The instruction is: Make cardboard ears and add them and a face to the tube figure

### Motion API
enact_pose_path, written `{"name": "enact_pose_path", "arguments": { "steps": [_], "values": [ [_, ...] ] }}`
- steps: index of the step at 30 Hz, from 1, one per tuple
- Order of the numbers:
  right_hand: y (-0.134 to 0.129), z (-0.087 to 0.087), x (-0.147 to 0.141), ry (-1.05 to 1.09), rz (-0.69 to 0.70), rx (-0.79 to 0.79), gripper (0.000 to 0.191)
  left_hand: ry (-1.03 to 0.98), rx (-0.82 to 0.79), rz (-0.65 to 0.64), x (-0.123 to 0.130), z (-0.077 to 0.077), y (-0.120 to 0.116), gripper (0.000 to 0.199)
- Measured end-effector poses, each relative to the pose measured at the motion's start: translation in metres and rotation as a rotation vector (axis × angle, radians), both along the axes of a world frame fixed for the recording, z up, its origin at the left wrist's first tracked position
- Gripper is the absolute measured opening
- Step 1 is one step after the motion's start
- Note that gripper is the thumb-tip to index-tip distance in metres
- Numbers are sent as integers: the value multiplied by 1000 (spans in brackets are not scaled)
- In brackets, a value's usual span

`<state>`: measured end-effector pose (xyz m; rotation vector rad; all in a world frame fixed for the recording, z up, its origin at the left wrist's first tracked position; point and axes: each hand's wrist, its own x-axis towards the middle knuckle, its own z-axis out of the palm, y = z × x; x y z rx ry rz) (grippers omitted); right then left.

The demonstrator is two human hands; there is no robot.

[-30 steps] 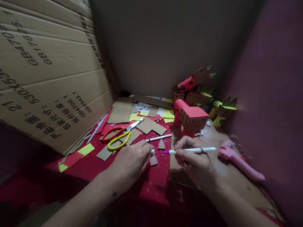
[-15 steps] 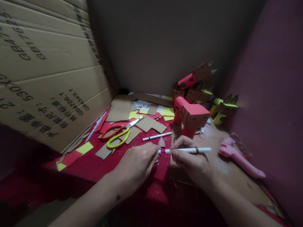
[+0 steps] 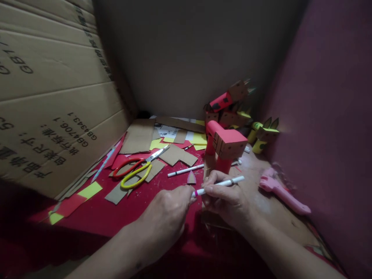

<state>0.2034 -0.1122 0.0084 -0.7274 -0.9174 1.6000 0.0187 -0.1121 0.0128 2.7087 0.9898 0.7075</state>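
My right hand [image 3: 225, 195] grips a white marker [image 3: 222, 183] between thumb and fingers, its far end pointing up to the right. My left hand [image 3: 170, 209] is closed on the marker's other end, beside a magenta band. Just behind my hands lies a small pink-edged cardboard ear shape [image 3: 191, 178] on the red cloth. Another white marker [image 3: 186, 170] rests behind that. Beyond my right hand stands a red paper and cardboard animal figure [image 3: 231, 140] with a box head. What my left fingertips look like is partly hidden.
Scissors [image 3: 136, 174] with red and yellow handles lie left among cardboard scraps [image 3: 178, 155]. A big carton [image 3: 58, 89] stands at the left. A pink glue gun [image 3: 285, 192] lies right on a cardboard sheet [image 3: 261, 201]. More animal figures [image 3: 264, 135] are behind, near the walls.
The marker has tilted, its right end now higher, and less of it shows between my hands. The whole view has shifted, so the surroundings appear farther left.
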Motion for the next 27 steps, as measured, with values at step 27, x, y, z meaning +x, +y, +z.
{"name": "enact_pose_path", "arguments": {
  "steps": [27],
  "values": [
    [79,32,135,-1373,-691,-313,30,29,-254,232,-46,-19,26,69]
  ]
}}
